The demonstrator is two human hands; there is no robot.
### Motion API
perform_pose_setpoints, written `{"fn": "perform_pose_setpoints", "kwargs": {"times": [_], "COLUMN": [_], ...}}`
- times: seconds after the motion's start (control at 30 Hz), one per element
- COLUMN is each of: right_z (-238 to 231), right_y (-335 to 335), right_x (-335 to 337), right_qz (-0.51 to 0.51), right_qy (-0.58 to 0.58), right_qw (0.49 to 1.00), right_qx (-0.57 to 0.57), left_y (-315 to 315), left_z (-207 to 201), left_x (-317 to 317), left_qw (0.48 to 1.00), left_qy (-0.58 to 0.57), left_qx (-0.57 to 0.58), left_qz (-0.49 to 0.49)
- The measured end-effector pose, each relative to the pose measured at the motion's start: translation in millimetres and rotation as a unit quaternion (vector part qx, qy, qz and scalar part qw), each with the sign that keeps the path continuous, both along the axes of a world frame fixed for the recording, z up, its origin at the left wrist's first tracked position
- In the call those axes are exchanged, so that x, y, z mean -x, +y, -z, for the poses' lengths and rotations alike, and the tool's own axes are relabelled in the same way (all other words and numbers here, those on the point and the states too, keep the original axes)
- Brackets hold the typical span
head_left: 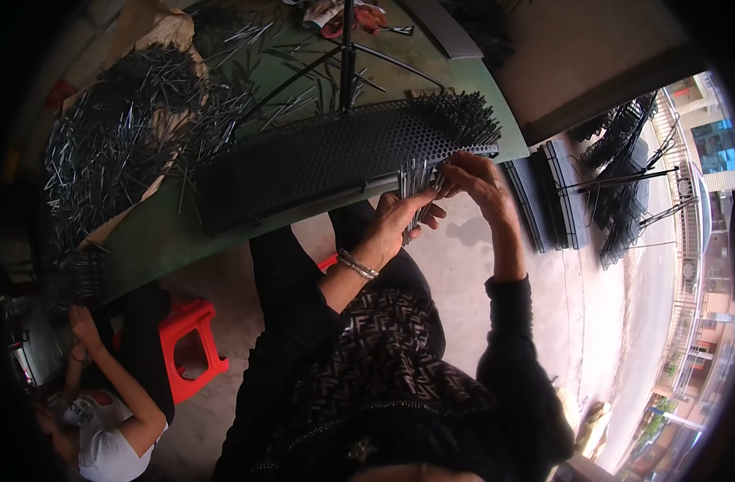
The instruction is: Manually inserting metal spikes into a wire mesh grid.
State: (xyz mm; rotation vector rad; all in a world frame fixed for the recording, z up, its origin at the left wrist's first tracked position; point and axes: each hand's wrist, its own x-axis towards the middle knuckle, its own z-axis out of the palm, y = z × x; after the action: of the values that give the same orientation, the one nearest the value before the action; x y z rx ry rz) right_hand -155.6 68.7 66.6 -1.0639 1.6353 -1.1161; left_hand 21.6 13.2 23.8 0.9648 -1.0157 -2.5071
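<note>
A bundle of thin, dark metal sticks is gripped in my left hand, its upper ends fanning out above the thumb. My right hand is closed in a pinch beside the upper part of the bundle; what its fingertips hold is too small to make out. Just beyond both hands lies a long black perforated tray full of round holes, along the table's near edge. Many similar sticks stand upright, packed close together, at its right end.
A large heap of loose sticks lies on brown paper across the left of the green table. A black metal stand rises behind the tray. Dark racks stand at right. At lower left, another person sits near a red stool.
</note>
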Motion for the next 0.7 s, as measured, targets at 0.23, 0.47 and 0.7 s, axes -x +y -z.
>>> {"fn": "perform_pose_setpoints", "kwargs": {"times": [0.23, 0.47, 0.7], "right_z": [-9, 9, 10], "right_y": [3, -11, -13], "right_x": [23, 39, 43], "right_qz": [0.209, 0.265, 0.249], "right_qy": [0.209, 0.361, 0.367], "right_qw": [0.949, 0.878, 0.887], "right_qx": [0.11, 0.168, 0.127], "left_y": [-16, -14, -9], "left_z": [22, 46, 28], "left_x": [2, 7, 2], "left_qw": [0.993, 0.971, 0.976], "left_qy": [0.058, 0.113, 0.065], "left_qx": [-0.099, -0.16, -0.145], "left_qz": [-0.041, -0.134, -0.147]}}
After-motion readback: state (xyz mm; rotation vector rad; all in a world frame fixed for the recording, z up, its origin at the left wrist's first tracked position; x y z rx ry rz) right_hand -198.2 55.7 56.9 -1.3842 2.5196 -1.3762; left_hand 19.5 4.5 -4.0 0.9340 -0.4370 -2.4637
